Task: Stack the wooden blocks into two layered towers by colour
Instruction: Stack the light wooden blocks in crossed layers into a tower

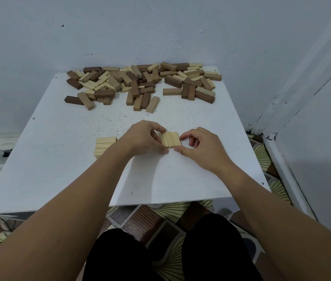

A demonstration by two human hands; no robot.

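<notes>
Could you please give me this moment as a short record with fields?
surface: white table
loose pile: mixed dark and pale blocks at the far edge
left hand: pinches the row of three pale blocks
right hand: pinches the same row from the other side
second group: pale block stack left of the hands

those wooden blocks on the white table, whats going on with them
A person sits at a white table and squares up a row of three light blocks lying side by side, the left hand and right hand pinching it from either side. To the left lies another flat group of light blocks, partly hidden by the left forearm. A loose pile of mixed dark and light blocks waits at the far edge. No dark tower has been started yet.
</notes>
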